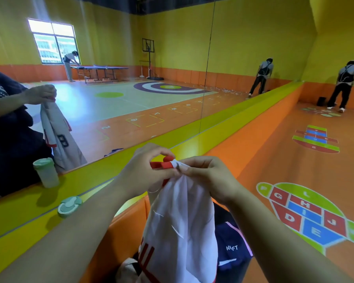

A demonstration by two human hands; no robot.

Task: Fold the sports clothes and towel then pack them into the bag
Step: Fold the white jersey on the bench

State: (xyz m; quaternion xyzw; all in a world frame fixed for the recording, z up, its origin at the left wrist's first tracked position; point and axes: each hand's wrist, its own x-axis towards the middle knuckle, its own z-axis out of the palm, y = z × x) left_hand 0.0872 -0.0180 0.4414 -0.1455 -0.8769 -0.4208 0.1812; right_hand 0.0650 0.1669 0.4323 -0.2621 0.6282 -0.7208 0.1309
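- White jersey (180, 225): thin, smooth cloth with a slight sheen.
- Navy garment (231, 240): matt cloth with printed white letters.
- Bottle lid (69, 206): pale green plastic, satin.
- Yellow-green surface (18, 221): smooth, lightly glossy.
- Orange floor (274, 160): smooth, low sheen.

Both hands, left hand (145, 172) and right hand (204, 176), pinch the white jersey (182, 231) by its red-trimmed top; it hangs down.

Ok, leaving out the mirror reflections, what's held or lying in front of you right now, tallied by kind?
White jersey with red trim, held up: 1
Navy garment lying to its right: 1
Green-lidded bottle on the ledge: 1
White-and-black item at the bottom edge, kind unclear: 1
Total: 4
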